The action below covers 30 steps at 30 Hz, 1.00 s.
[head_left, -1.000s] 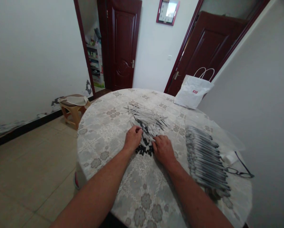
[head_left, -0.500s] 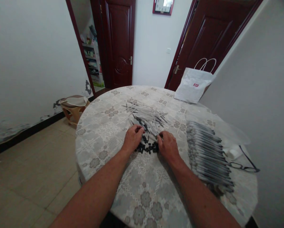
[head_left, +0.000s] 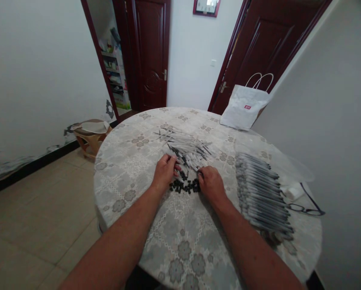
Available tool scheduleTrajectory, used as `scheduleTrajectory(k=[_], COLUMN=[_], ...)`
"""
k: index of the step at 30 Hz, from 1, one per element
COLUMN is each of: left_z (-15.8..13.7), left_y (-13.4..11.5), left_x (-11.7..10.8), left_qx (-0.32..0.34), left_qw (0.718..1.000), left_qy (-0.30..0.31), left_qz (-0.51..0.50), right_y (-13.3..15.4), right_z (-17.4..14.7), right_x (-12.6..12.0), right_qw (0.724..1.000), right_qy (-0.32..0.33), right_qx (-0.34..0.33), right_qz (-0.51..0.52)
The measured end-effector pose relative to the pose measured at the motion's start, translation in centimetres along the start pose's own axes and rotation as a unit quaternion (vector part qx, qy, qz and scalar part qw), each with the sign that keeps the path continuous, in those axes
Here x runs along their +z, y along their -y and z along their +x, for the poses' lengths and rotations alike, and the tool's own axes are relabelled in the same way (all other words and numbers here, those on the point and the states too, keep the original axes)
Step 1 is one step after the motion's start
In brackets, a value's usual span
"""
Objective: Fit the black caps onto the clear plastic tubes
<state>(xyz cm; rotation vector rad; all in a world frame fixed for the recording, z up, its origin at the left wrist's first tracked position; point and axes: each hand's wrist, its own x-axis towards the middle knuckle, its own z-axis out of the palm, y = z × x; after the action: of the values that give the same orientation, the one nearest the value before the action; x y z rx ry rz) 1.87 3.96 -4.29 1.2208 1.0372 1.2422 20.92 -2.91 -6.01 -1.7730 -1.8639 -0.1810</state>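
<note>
My left hand has its fingers curled together at the near left edge of a loose pile of thin white and black sticks that look like pen parts. Whatever is between those fingertips is too small to tell. Across from it, my right hand is closed in a pinch, with something small and dark at its fingertips that I cannot make out. Several small black caps lie in a cluster between the two hands, close to the right fingers.
Right of my right arm lies a wide row of grey pen-like sticks on clear plastic. Black-framed glasses and a white roll are beyond it. A white paper bag stands at the round table's far right edge.
My left hand has drawn back slightly to the left, off the caps and sticks. The right hand stays pinched at nearly the same place. The whole view has shifted a little.
</note>
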Motion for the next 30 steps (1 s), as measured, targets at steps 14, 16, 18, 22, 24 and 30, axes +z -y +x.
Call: scheduleTrajectory(k=[14, 16, 18, 22, 24, 30], left_z=[0.1, -0.1, -0.3, -0.3, -0.2, 0.0], left_y=[0.3, 0.1, 0.0, 0.0, 0.2, 0.3], left_x=[0.2, 0.4, 0.6, 0.7, 0.6, 0.3], left_qx=[-0.022, -0.035, -0.049, -0.065, -0.064, -0.078], left_qw=[0.999, 0.998, 0.997, 0.991, 0.987, 0.975], left_qy=[-0.017, -0.008, 0.002, 0.014, 0.018, 0.036], left_qz=[-0.028, -0.044, -0.066, -0.116, -0.144, -0.207], right_y=[-0.3, 0.1, 0.4, 0.4, 0.3, 0.6], right_z=[0.0, 0.0, -0.1, -0.2, -0.1, 0.5], right_x=[-1.9, -1.8, -1.7, -1.9, -2.4, -4.7], right_qw=[0.987, 0.982, 0.979, 0.979, 0.983, 0.988], right_qy=[0.12, 0.14, 0.148, 0.134, 0.113, -0.068], right_qx=[0.075, 0.08, 0.084, 0.09, 0.098, 0.077], right_qz=[-0.08, -0.096, -0.11, -0.122, -0.107, 0.113])
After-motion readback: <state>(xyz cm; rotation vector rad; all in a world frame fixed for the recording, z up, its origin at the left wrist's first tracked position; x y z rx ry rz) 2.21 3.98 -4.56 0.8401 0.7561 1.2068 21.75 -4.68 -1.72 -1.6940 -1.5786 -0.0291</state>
